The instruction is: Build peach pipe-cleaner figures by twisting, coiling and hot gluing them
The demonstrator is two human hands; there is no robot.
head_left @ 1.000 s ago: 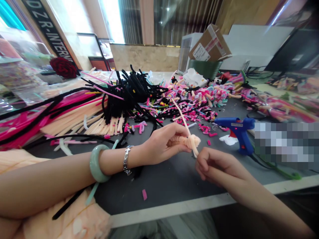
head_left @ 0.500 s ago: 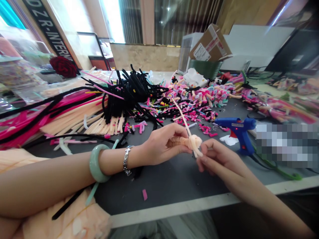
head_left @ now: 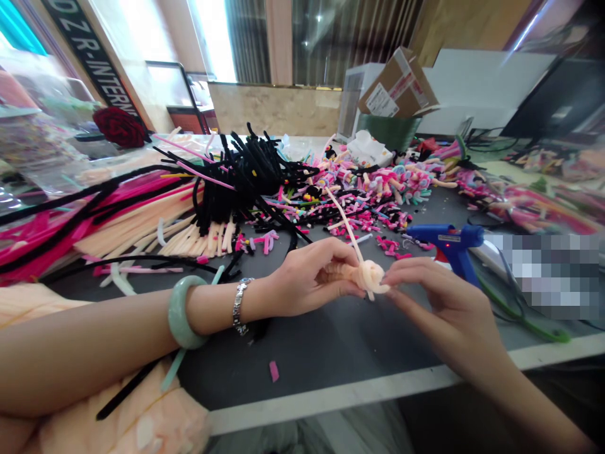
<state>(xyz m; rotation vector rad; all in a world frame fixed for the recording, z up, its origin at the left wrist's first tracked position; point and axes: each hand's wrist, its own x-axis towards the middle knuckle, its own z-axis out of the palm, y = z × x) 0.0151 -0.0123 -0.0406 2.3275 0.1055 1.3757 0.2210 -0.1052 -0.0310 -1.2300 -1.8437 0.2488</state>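
A peach pipe-cleaner figure [head_left: 370,275] with a coiled, knotted end is pinched by its wrapped stem in my left hand [head_left: 316,276]. One long peach strand rises from it toward the back of the table. My right hand [head_left: 439,302] is closed at the coil's right side, thumb and forefinger on a short pipe-cleaner end. A jade bangle [head_left: 182,312] and a silver bracelet [head_left: 240,306] circle my left forearm and wrist. Behind my right hand lies a blue glue gun [head_left: 447,238] with a small red light, its lower part partly hidden.
Bundled black pipe cleaners [head_left: 255,164] and loose peach pipe cleaners [head_left: 127,230] lie to the left. Colourful cut pieces [head_left: 373,183] heap across the back. A cardboard box [head_left: 399,85] rests on a green bin [head_left: 390,129]. One pink scrap [head_left: 274,371] lies near the front edge.
My right hand has moved slightly up and turned, bringing the short pipe-cleaner end round the coil's right side. It now covers more of the glue gun. My left hand keeps its hold.
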